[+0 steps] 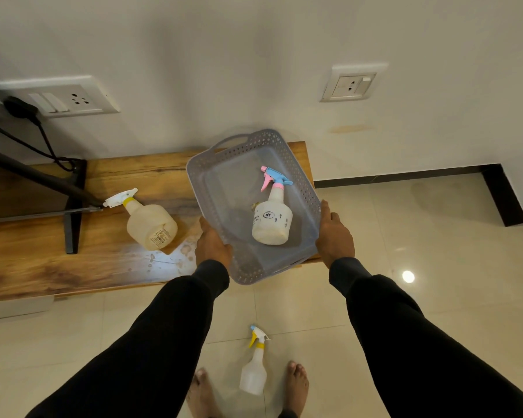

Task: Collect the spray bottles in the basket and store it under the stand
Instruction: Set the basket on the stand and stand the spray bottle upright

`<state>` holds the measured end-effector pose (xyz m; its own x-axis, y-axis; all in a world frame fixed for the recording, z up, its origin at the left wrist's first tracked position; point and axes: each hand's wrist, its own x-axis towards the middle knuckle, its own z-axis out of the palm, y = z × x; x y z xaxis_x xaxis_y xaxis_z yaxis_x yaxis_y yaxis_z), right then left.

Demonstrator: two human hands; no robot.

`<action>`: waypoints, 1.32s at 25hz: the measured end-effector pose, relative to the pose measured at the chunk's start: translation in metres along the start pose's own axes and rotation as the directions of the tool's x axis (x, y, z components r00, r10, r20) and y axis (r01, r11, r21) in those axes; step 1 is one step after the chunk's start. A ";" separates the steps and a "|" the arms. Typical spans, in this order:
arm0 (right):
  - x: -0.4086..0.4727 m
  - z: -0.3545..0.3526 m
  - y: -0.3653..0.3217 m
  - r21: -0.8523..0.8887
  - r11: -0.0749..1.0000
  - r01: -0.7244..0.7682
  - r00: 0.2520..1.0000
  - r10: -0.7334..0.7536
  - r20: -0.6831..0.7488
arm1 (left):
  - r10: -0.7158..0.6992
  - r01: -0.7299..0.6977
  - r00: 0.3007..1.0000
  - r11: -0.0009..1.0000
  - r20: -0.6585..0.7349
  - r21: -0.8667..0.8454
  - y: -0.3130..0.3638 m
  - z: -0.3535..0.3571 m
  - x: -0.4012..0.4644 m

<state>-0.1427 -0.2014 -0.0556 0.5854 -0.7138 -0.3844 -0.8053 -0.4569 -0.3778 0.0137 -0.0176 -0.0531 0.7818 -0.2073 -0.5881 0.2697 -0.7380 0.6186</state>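
Seen from above, a person in black sleeves holds a grey perforated basket [248, 164] at the centre of the frame, the left hand [212, 244] closed around its left long side and the right hand [334, 236] gripping the right side. Inside the basket lies one spray bottle with a pink and blue trigger [272, 214], on its side with the nozzle toward the wall. The basket hangs over the right end of a low wooden stand [58, 260] that runs across the left half of the frame. A round bottle with a white trigger and yellow collar [150, 223] lies on the stand just left of the basket, near a black metal leg [73, 218]. At lower centre a slim bottle with a yellow and blue trigger [254, 369] lies on the glossy tiled floor [435, 236] between the person's bare feet [298, 384]. Two wall sockets [349, 84] sit in the upper frame.
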 end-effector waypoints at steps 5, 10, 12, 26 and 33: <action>-0.015 0.007 0.001 -0.045 0.997 -0.067 0.998 0.068 0.001 | 0.134 -0.139 0.990 0.977 0.040 0.160 0.010 -0.006 0.010; -0.025 0.015 -0.004 0.007 0.992 -0.124 0.992 0.124 -0.010 | 0.195 -0.200 0.980 0.944 0.047 0.261 0.017 -0.010 0.025; -0.028 0.019 -0.004 0.022 0.990 -0.143 0.990 0.143 -0.014 | 0.178 -0.184 0.983 0.948 0.049 0.259 0.019 -0.008 0.031; -0.030 0.008 -0.060 0.211 0.974 0.083 0.948 -0.012 -0.318 | 0.670 -0.618 0.742 0.667 0.026 0.416 0.042 -0.022 0.022; -0.010 0.038 -0.076 0.545 0.820 -0.172 0.963 0.257 -0.082 | 0.269 -0.290 0.941 0.954 0.204 0.078 0.103 0.049 0.072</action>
<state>-0.0835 -0.1396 -0.0552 0.3493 -0.8484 -0.3977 -0.7101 0.0373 -0.7031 0.0700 -0.1394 -0.0571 0.6935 -0.5249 -0.4936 -0.0130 -0.6940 0.7198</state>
